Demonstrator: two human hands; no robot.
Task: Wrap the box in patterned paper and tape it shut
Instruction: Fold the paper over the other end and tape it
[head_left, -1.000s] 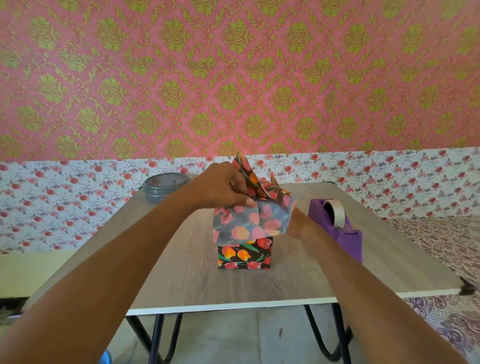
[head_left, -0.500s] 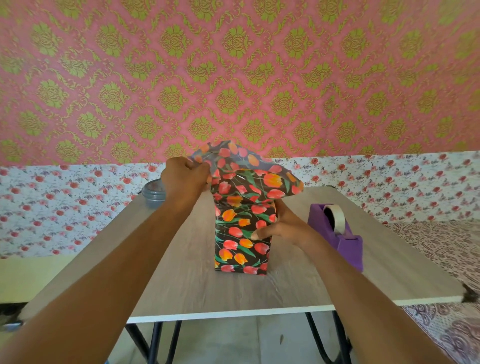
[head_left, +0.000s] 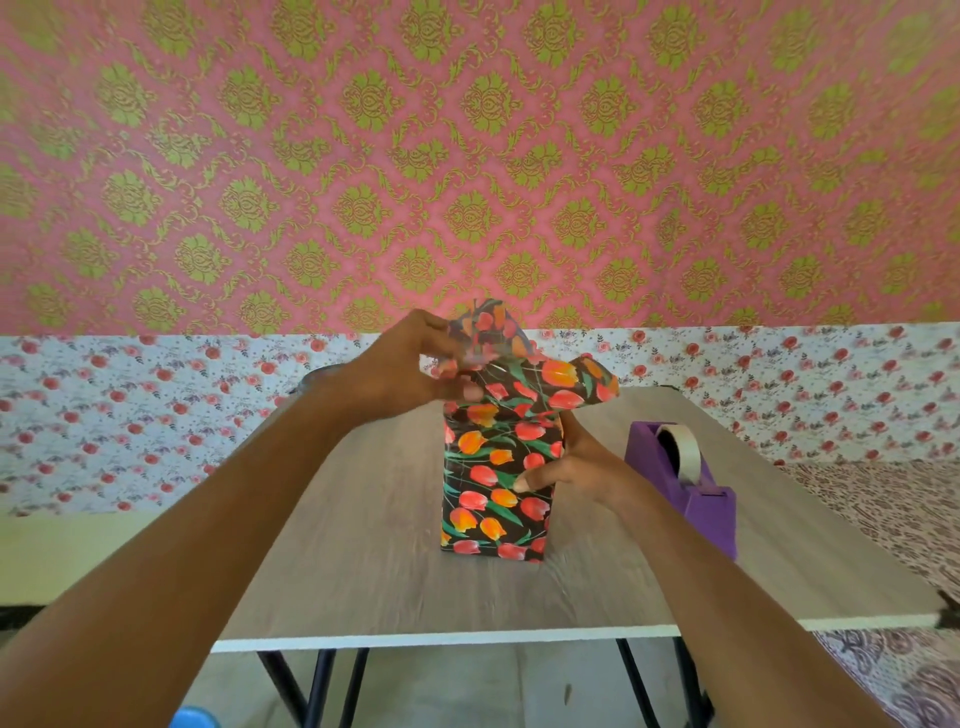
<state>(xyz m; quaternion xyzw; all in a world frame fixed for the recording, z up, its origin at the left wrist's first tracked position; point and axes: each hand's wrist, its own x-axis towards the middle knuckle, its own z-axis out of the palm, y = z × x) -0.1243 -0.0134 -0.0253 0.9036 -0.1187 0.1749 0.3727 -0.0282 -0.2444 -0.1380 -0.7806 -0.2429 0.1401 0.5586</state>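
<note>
My left arm reaches in from the lower left across a wood-grain table (head_left: 363, 571). My left hand (head_left: 405, 366) is at the top left of an upright box (head_left: 493, 488). Its fingers are curled, pinching the loose tulip-print paper (head_left: 524, 374) that stands up above the box, though the fingertips are blurred. The box stands on end near the middle of the table. Its front is covered in the black paper with red and orange tulips, and the open flaps flare up and to the right. My right hand (head_left: 576, 467) grips the box's right edge, thumb pressed on the front face and the other fingers hidden round the side. Near my right wrist, apart from the box, sits a purple tape dispenser (head_left: 696, 499) holding a roll of pale tape (head_left: 683, 452).
</note>
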